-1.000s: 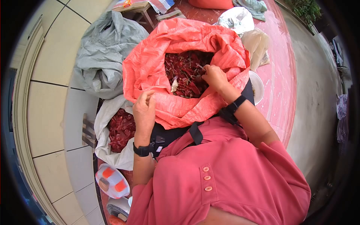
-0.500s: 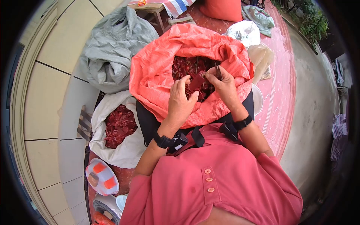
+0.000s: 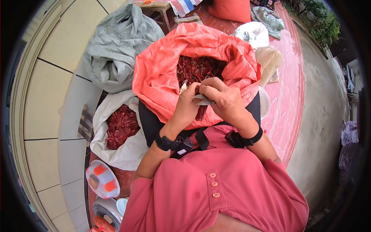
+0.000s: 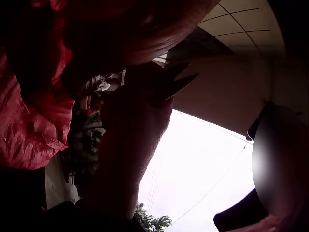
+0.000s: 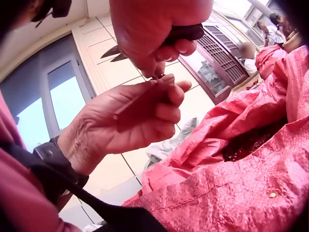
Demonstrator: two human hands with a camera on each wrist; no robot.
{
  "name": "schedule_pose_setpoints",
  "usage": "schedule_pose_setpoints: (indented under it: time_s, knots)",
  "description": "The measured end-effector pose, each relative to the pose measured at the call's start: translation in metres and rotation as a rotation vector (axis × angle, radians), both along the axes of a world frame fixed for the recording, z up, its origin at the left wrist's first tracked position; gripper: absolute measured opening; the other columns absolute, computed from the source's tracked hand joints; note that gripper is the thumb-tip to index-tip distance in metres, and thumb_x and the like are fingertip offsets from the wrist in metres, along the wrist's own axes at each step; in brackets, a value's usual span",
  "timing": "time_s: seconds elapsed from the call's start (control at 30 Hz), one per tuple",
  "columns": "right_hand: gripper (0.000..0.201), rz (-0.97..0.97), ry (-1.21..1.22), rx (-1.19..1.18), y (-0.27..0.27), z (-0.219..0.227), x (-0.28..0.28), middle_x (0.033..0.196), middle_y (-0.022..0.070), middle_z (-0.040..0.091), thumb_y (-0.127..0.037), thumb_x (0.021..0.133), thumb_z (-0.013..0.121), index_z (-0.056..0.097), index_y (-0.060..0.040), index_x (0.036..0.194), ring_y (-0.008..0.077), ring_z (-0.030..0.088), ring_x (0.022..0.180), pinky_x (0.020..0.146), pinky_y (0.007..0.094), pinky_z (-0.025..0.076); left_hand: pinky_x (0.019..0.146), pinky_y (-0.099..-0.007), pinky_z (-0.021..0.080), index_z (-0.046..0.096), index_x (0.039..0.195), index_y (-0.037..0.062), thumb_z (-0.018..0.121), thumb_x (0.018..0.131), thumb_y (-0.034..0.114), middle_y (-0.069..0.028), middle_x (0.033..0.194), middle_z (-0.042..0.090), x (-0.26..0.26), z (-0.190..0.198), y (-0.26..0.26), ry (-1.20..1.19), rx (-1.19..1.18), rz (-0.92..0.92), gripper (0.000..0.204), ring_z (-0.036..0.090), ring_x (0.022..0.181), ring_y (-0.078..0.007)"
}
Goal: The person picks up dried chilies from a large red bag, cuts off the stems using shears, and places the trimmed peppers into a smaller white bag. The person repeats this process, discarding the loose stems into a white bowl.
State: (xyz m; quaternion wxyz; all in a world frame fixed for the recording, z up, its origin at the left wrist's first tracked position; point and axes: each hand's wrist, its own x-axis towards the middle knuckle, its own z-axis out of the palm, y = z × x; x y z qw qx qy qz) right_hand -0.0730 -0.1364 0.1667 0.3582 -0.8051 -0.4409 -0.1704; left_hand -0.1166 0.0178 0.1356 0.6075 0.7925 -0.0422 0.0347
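Far left on the tiled floor (image 3: 50, 96) there's a crumpled grey sack (image 3: 112, 50), and just nearer than that a white sack (image 3: 127, 154) lying open with a pile of red dried chillies (image 3: 119, 125) in it. Down at the near left corner sits a white tub with orange bits (image 3: 101, 179).

In the middle, a big orange sack (image 3: 162, 65) is rolled open, full of more dried chillies (image 3: 195, 67). Both hands meet right over its near edge. The left hand (image 3: 187, 106) has its fingers curled round one long dark red chilli (image 5: 140, 104), holding it up against the right hand. The right hand (image 3: 222, 96) is closed tight on a small pair of scissors (image 5: 186, 33); in the right wrist view the dark blades poke out to the left of the fist, just above the chilli's tip.

Off to the right there's a white bowl (image 3: 266, 101) half hidden behind the orange sack, on a red mat (image 3: 290, 77).
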Motion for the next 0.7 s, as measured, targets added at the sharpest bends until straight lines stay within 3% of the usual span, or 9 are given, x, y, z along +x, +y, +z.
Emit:
schedule_pose_setpoints:
  time_s: [0.03, 0.07, 0.2, 0.3, 0.43, 0.53, 0.63, 0.7]
  knots:
    - [0.027, -0.005, -0.034, -0.061, 0.001, -0.001, -0.002, 0.1, 0.0037, 0.061, -0.002, 0.069, 0.068, 0.06, -0.0105, 0.094, 0.0237, 0.066, 0.075, 0.056, 0.0344, 0.053, 0.078, -0.028, 0.049, 0.052, 0.115, 0.0015, 0.055, 0.088, 0.001, -0.008, 0.1, 0.061, -0.001, 0.0, 0.0, -0.01, -0.03, 0.005, 0.027, 0.059, 0.091, -0.0128]
    - [0.027, 0.013, -0.05, -0.046, 0.004, -0.002, -0.003, 0.1, 0.0038, 0.06, -0.001, 0.068, 0.067, 0.059, -0.011, 0.092, 0.0241, 0.065, 0.072, 0.053, 0.0332, 0.052, 0.069, -0.0272, 0.049, 0.053, 0.104, 0.0013, 0.055, 0.085, -0.004, -0.0074, 0.09, 0.061, -0.001, 0.002, -0.001, 0.004, -0.129, 0.007, 0.02, 0.059, 0.082, -0.0126]
    - [0.027, 0.007, 0.008, 0.11, 0.007, -0.006, -0.005, 0.101, 0.0045, 0.061, 0.0, 0.068, 0.067, 0.057, -0.0086, 0.092, 0.0249, 0.065, 0.076, 0.056, 0.0329, 0.053, 0.08, -0.0251, 0.046, 0.048, 0.117, 0.0039, 0.059, 0.087, 0.002, -0.0028, 0.101, 0.056, -0.006, 0.001, -0.004, 0.136, -0.514, -0.058, 0.032, 0.054, 0.094, -0.0097]
    - [0.027, 0.025, 0.111, 0.201, 0.007, -0.004, -0.004, 0.101, 0.0067, 0.061, 0.0, 0.069, 0.068, 0.057, -0.0064, 0.092, 0.0266, 0.065, 0.08, 0.06, 0.0326, 0.053, 0.08, -0.0261, 0.046, 0.048, 0.118, 0.004, 0.059, 0.086, 0.0, -0.0029, 0.1, 0.055, -0.005, 0.007, -0.005, -0.024, -0.154, 0.019, 0.034, 0.053, 0.094, -0.01]
    - [0.013, 0.104, 0.328, 0.403, 0.01, -0.004, -0.007, 0.096, 0.0076, 0.061, 0.0, 0.085, 0.062, 0.053, -0.002, 0.095, 0.0192, 0.062, 0.077, 0.063, 0.0275, 0.051, 0.073, -0.0358, 0.049, 0.049, 0.118, 0.0004, 0.06, 0.091, 0.011, -0.0172, 0.093, 0.062, -0.012, 0.011, -0.005, -0.156, 0.3, 0.112, 0.031, 0.063, 0.087, -0.0285]
    - [0.004, 0.132, 0.892, 0.586, 0.01, 0.013, -0.018, 0.09, 0.0035, 0.059, -0.005, 0.094, 0.055, 0.051, -0.0031, 0.096, 0.0098, 0.054, 0.068, 0.056, 0.0223, 0.045, 0.07, -0.0443, 0.049, 0.05, 0.109, -0.0029, 0.061, 0.091, 0.025, -0.0256, 0.082, 0.06, -0.013, 0.017, -0.005, -0.072, 0.108, 0.019, 0.035, 0.061, 0.085, -0.0402]
    - [0.005, 0.15, 1.16, 0.552, 0.003, 0.017, -0.017, 0.084, 0.0004, 0.056, -0.01, 0.097, 0.052, 0.05, -0.0056, 0.097, 0.004, 0.045, 0.059, 0.047, 0.019, 0.036, 0.065, -0.045, 0.05, 0.052, 0.103, -0.0044, 0.059, 0.092, 0.027, -0.0236, 0.078, 0.061, -0.015, 0.008, 0.001, -0.207, 0.369, 0.018, 0.034, 0.063, 0.077, -0.0389]
    - [0.006, 0.172, 1.249, 0.59, 0.003, 0.021, -0.018, 0.08, 0.0, 0.055, -0.012, 0.097, 0.052, 0.051, -0.0065, 0.095, 0.0027, 0.039, 0.053, 0.044, 0.0185, 0.029, 0.065, -0.0434, 0.049, 0.052, 0.108, -0.0055, 0.06, 0.092, 0.024, -0.0221, 0.081, 0.062, -0.017, 0.01, 0.005, -0.178, 0.473, -0.019, 0.035, 0.062, 0.077, -0.039]
